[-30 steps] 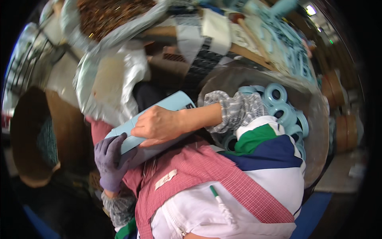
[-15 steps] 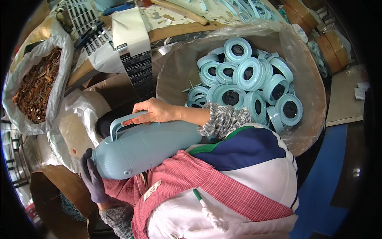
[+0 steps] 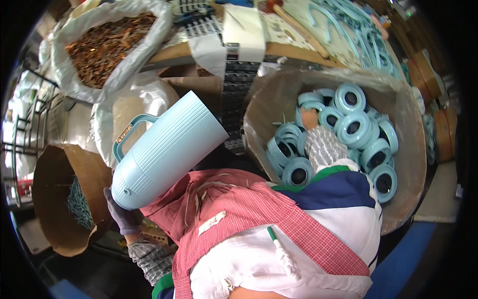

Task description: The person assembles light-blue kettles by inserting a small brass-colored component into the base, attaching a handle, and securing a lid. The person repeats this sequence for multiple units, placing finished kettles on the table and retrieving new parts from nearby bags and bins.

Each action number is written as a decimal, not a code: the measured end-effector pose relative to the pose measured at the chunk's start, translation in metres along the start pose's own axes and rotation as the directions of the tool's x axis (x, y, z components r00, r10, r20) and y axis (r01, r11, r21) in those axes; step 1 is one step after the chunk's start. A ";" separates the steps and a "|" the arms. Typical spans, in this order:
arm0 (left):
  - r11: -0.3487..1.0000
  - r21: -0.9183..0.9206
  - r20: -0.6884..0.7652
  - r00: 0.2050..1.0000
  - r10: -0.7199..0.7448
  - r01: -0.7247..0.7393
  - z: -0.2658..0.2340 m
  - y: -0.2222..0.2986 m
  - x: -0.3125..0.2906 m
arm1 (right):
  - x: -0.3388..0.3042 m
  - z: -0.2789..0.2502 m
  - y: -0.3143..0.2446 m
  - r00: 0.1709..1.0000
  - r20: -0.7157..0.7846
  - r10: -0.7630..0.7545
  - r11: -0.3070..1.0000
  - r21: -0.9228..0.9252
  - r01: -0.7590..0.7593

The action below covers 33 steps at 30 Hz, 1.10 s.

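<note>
A light-blue ribbed thermos jug body (image 3: pixel 167 149) leans slantwise over my lap, its wide end up and to the right. A looped handle (image 3: pixel 118 149) stands out on its left side. Cupped under the jug's lower end is my left hand (image 3: pixel 121 215), in a grey-purple glove. My bare right hand (image 3: pixel 309 118) reaches into a large plastic-lined box, among light-blue ring-shaped parts (image 3: pixel 343 130) with black centres. Its fingers are hidden by the rings and the sleeve, so their grip does not show.
Beyond the box runs a workbench with a wooden-handled tool (image 3: pixel 301 32), light-blue strips (image 3: pixel 343 30) and a hanging black-and-white label strip (image 3: pixel 238 94). A white sack (image 3: pixel 112 74) of brown scraps stands far left. Lower left is a cardboard box (image 3: pixel 55 219) holding thin bluish strands.
My right hand has let go of the jug's handle and moved right into the box of rings. The jug has tipped, its wide end rising, while my left hand stays at its lower end.
</note>
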<state>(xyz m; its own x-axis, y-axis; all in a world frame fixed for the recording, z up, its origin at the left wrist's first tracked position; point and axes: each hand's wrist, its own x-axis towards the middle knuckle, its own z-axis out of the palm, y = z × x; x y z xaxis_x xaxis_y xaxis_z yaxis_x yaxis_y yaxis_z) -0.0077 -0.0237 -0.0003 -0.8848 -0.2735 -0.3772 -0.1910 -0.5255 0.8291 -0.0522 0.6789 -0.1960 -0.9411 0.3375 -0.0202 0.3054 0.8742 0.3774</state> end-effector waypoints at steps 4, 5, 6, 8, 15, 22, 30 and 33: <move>0.992 -0.118 0.043 0.998 -0.046 0.051 -0.093 -0.027 0.012 | 0.001 -0.089 -0.026 0.970 0.009 -0.243 0.847 0.489 0.208; 0.977 -0.169 0.041 0.991 -0.126 0.131 -0.071 -0.024 0.011 | -0.014 -0.129 -0.046 0.953 -0.202 -0.225 0.686 0.662 0.302; 0.985 -0.128 0.066 0.992 -0.104 0.112 -0.067 -0.028 0.009 | -0.021 -0.176 -0.070 0.927 -0.282 -0.249 0.533 0.759 0.374; 0.998 -0.020 0.121 0.991 -0.062 0.065 -0.061 -0.027 0.002 | -0.046 -0.280 -0.131 0.852 -0.486 -0.195 -0.021 0.871 0.492; 1.000 0.028 -0.007 1.000 -0.005 0.006 -0.073 -0.045 0.012 | -0.078 -0.415 -0.210 0.382 -0.913 -0.140 -0.196 0.404 0.893; 0.958 -0.282 0.082 0.996 -0.038 0.060 -0.083 -0.024 -0.004 | -0.084 -0.405 -0.222 0.462 -0.878 -0.126 -0.216 0.478 0.851; -0.023 0.653 0.470 0.381 0.796 -0.757 0.083 0.112 -0.083 | -0.038 -0.324 -0.294 0.757 -0.209 -0.619 -0.636 0.699 -0.327; -0.061 0.628 0.540 0.378 0.752 -0.776 0.092 0.123 -0.073 | -0.030 -0.336 -0.286 0.685 -0.204 -0.699 -0.591 0.704 -0.393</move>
<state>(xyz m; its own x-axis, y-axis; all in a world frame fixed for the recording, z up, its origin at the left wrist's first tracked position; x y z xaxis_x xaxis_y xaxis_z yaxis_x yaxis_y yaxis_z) -0.0055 0.0063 0.1673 -0.7077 -0.0632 0.7036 0.4309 0.7506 0.5009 -0.1596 0.3018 0.0076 -0.8879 -0.4515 -0.0886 0.2919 -0.4038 -0.8671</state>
